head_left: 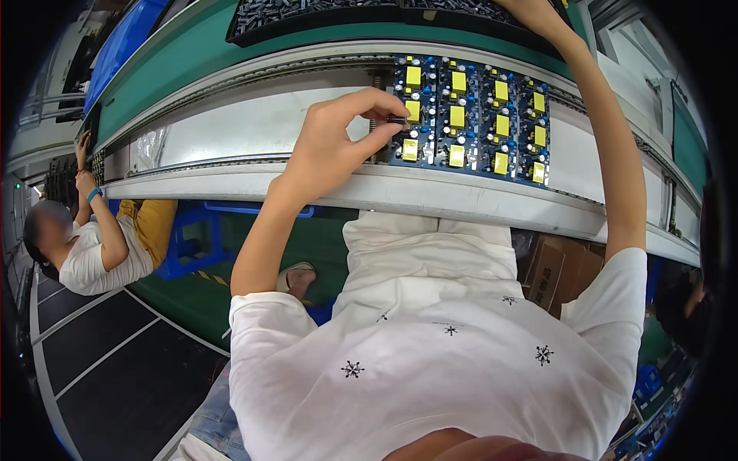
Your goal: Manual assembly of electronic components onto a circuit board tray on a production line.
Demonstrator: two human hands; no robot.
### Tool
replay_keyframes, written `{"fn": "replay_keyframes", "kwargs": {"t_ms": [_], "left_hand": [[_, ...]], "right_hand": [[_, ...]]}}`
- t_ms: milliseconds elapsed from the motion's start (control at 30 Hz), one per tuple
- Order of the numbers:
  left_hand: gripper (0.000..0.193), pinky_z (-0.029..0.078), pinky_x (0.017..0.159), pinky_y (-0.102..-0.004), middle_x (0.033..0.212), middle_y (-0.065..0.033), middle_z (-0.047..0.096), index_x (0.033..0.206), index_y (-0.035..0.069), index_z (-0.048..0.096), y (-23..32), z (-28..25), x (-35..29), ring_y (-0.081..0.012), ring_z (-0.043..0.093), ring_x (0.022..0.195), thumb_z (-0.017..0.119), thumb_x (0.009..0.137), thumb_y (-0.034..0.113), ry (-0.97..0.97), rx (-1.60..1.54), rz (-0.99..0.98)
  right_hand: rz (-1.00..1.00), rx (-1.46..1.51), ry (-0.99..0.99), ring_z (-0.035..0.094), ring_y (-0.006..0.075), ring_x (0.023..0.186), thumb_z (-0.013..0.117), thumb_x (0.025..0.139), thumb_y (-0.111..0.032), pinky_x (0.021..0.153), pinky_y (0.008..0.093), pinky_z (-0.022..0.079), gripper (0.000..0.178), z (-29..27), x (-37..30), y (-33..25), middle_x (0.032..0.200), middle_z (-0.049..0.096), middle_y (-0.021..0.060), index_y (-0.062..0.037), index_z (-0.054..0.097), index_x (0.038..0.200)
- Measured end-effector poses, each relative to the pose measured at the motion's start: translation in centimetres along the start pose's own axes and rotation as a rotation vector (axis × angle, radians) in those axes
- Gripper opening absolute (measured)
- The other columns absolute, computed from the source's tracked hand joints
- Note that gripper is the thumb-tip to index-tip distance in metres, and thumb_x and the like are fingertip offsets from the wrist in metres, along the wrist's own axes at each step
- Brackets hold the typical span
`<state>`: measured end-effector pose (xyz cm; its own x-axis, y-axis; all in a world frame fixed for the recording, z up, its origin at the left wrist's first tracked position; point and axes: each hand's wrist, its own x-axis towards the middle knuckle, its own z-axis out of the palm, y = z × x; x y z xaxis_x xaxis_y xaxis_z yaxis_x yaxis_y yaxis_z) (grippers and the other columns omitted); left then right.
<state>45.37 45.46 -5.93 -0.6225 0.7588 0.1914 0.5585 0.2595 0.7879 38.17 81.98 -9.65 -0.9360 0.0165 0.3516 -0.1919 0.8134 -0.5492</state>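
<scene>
Black and small, a component (397,120) was pinched by the left hand (332,132) over the circuit boards' (440,115) left part, long axis roughly sideways; the right hand's (536,15) fingers couldn't be judged.

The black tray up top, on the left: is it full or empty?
The tray isn't empty: small dark parts cover the inside that shows. Whether it's completely full, I can't tell.

I see room at the sides, crowding in the middle.
A hand can slide over the pale strip (223,115) left of the boards (479,115), but the left hand (334,134) blocks their left edge. Yellow blocks (457,117) poke up close together. The right arm (615,157) hangs over the other side; a black tray (307,28) stands behind.
</scene>
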Motion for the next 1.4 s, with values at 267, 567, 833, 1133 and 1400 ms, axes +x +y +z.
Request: {"fn": "replay_keyframes", "kwargs": {"t_ms": [267, 567, 833, 1133, 1400], "left_hand": [[0.014, 0.051, 0.084, -0.0316, 0.088, -0.0061, 0.070, 0.093, 0.003, 0.067, 0.1, 1.1, 0.4, -0.0205, 0.066, 0.082, 0.074, 0.080, 0.003, 0.091, -0.069, -0.015], [0.014, 0.044, 0.081, -0.0331, 0.077, 0.0005, 0.065, 0.087, 0.008, 0.069, 0.4, 0.2, 0.3, -0.0169, 0.058, 0.083, 0.077, 0.075, 0.007, 0.096, 0.111, 0.020], [0.010, 0.038, 0.084, -0.0336, 0.077, 0.0007, 0.067, 0.087, 0.009, 0.072, 0.9, 0.7, -0.1, -0.0162, 0.057, 0.084, 0.076, 0.077, 0.008, 0.039, 0.000, -0.066], [0.010, 0.034, 0.079, -0.0367, 0.071, 0.0010, 0.060, 0.085, 0.008, 0.072, 1.1, 2.3, 0.6, -0.0194, 0.053, 0.081, 0.077, 0.078, 0.012, -0.104, 0.382, 0.070], [0.009, 0.033, 0.078, -0.0370, 0.069, -0.0002, 0.057, 0.083, 0.008, 0.072, 1.4, 2.8, 1.0, -0.0202, 0.051, 0.079, 0.077, 0.079, 0.013, -0.111, 0.440, 0.031]], "right_hand": [[-0.060, -0.038, 0.033, 0.064, 0.0274, 0.073, 0.064, 0.088, -0.009, 0.068, 0.0363, 0.050, 0.015, 0.1, -0.2, -0.5, 0.082, 0.065, 0.0167, 0.0018, 0.063, 0.099], [-0.016, -0.071, 0.016, 0.064, 0.0283, 0.074, 0.060, 0.087, -0.008, 0.069, 0.0368, 0.050, 0.015, -0.1, -0.2, -1.0, 0.082, 0.065, 0.0182, 0.0023, 0.063, 0.099], [-0.053, -0.090, 0.035, 0.064, 0.0285, 0.074, 0.060, 0.087, -0.008, 0.069, 0.0371, 0.050, 0.016, 0.4, 0.1, -0.6, 0.081, 0.066, 0.0178, 0.0025, 0.063, 0.098], [-0.059, -0.066, 0.044, 0.064, 0.0278, 0.075, 0.060, 0.086, -0.009, 0.069, 0.0369, 0.050, 0.015, 0.1, 0.1, -0.8, 0.081, 0.066, 0.0173, 0.0020, 0.063, 0.096], [-0.112, -0.059, 0.109, 0.063, 0.0291, 0.073, 0.060, 0.085, -0.010, 0.068, 0.0376, 0.050, 0.015, 0.4, 0.4, -0.5, 0.079, 0.064, 0.0174, 0.0019, 0.061, 0.094]]}}
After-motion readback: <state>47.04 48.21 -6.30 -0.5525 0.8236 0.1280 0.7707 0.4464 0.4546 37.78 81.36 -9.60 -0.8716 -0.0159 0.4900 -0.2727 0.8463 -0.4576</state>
